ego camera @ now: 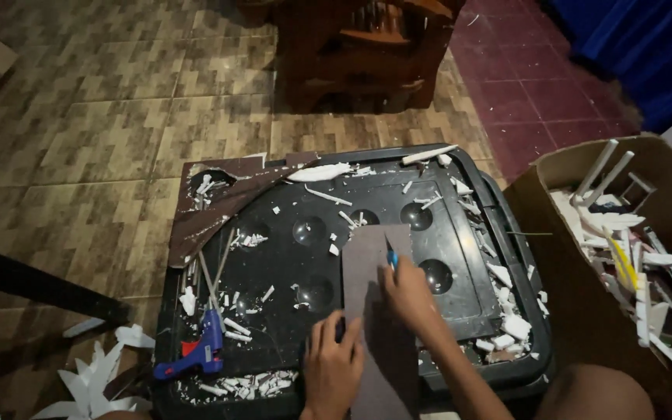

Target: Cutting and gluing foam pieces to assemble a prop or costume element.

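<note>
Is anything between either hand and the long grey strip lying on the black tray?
Nothing visible. The left hand presses directly on the long grey strip, and the right hand rests on it holding a small blue-handled cutter.

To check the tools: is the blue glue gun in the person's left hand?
No, the glue gun lies apart from the left hand.

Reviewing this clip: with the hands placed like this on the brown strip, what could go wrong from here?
1. The right hand runs a blue-handled cutter along the brown strip, while the left hand presses the same strip close behind; a slip could cut fingers.
2. White scraps litter the black tray, so the strip may rock.
3. The blue glue gun lies near the left elbow side, possibly hot.
</note>
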